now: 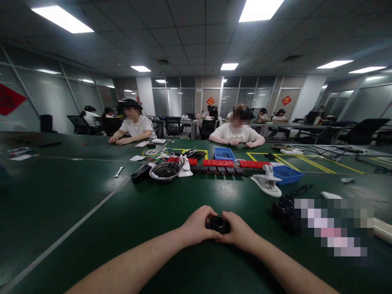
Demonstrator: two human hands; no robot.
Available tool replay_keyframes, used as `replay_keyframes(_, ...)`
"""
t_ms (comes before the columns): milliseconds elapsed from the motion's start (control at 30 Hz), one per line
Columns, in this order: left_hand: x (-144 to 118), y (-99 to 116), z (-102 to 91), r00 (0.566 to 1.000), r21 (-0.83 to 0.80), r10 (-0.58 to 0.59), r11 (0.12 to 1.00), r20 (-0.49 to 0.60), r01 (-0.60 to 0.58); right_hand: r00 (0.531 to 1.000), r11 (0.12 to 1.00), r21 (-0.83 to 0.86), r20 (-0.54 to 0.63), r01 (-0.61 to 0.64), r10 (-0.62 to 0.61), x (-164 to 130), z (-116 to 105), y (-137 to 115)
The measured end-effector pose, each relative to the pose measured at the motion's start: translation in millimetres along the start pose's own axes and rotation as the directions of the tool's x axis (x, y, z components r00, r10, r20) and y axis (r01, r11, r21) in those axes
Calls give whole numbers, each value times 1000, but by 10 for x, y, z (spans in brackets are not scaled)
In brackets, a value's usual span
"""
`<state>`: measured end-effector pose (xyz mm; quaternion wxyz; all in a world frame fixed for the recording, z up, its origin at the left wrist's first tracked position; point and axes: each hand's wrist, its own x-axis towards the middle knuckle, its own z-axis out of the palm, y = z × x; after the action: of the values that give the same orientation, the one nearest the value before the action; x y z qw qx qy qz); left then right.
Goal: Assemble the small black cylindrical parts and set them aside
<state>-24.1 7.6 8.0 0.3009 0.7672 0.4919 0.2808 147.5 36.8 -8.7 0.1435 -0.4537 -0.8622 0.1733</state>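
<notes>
Both of my hands grip a small black camera-like object (218,222) just above the near middle of the green table (128,245). A round, ring-edged opening on it faces me. My left hand (200,224) wraps its left side, thumb along the lower edge. On the right side, my right hand (235,230) curls round it, and the two thumbs nearly meet below. The fingers hide much of its outline, so its exact kind is unclear.
Ahead lie a round metal dish (165,172), red socket strips (218,162), a white clip base (268,181) and blue trays (288,174). Black gear (284,210) sits right of my hands. A wrench (119,172) lies left. Two people (237,132) sit opposite.
</notes>
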Motion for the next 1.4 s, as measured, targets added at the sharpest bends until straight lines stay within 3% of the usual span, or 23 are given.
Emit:
replay_keyframes(167, -2, 12, 60, 990, 50, -64, 996, -122, 71, 993, 978, -198, -110, -66, 45, -24, 25, -139)
replay_keyframes(267, -3, 12, 42, 992, 64, -32, 997, -122, 41, 992, 976, -214, -123, -38, 12, -54, -10, -165)
replay_keyframes(567, -16, -10, -109, 989, 8, 140, 990, 56, -141, 968, 962, 173, 95, 212, -230, -44, -147, 0)
replay_keyframes(800, 3, -11, -96, 990, -27, 121, 992, 74, -119, 980, 957, 263, 119, 123, -159, -8, -112, 88)
replay_keyframes(1233, -6, 79, 42, 995, 59, -80, 995, -60, 83, 997, 992, -108, -52, -69, 64, -62, -20, -123)
replay_keyframes(1400, 13, 69, 34, 995, 61, -53, 996, -79, 58, 996, 982, -186, -89, -40, 24, -91, -29, -160)
